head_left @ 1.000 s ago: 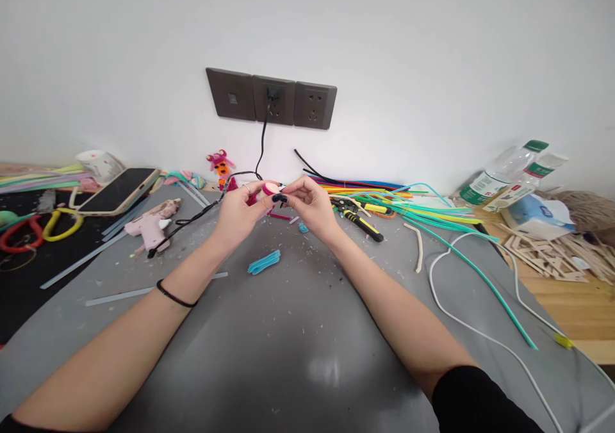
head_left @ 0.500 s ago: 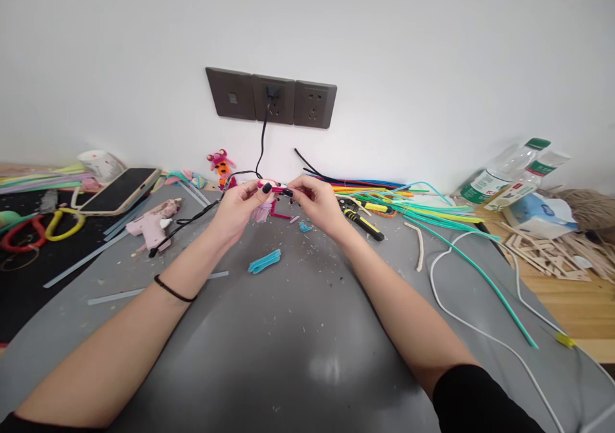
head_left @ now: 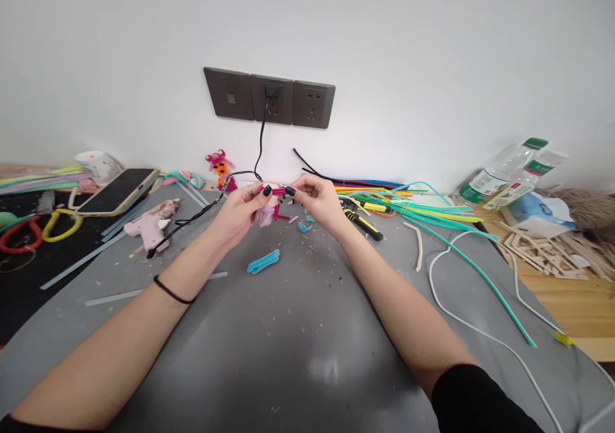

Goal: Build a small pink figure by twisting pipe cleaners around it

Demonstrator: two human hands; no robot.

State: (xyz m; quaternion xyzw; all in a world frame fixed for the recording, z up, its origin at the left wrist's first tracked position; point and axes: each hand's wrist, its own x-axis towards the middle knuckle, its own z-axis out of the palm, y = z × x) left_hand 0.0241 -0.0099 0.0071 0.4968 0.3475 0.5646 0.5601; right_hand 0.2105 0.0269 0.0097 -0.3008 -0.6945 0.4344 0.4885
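My left hand [head_left: 240, 207] is closed in a pinch around a small pipe-cleaner figure [head_left: 265, 216], pale pink below with magenta strands at its top. My right hand [head_left: 317, 201] pinches the end of a magenta pipe cleaner [head_left: 277, 190] on that figure between thumb and forefinger. Both hands are raised above the far part of the grey mat, and the fingers hide some of the figure. Beneath them lie blue fuzzy scraps [head_left: 303, 227]. Nearer to me rests a folded blue pipe-cleaner bundle [head_left: 263, 261].
A pink glue gun [head_left: 152, 228] with a black cord, glue sticks [head_left: 115, 297], a phone [head_left: 118, 191] and scissors [head_left: 62, 225] are at left. To the right are yellow-black pliers [head_left: 362, 223], coloured pipe cleaners [head_left: 446, 210], a white cable [head_left: 435, 279] and bottles [head_left: 490, 177]. A pink-orange figure [head_left: 221, 167] stands behind.
My right thumb has shifted slightly right, away from the left thumb. The figure has turned a little, so more of its pale pink lower part shows.
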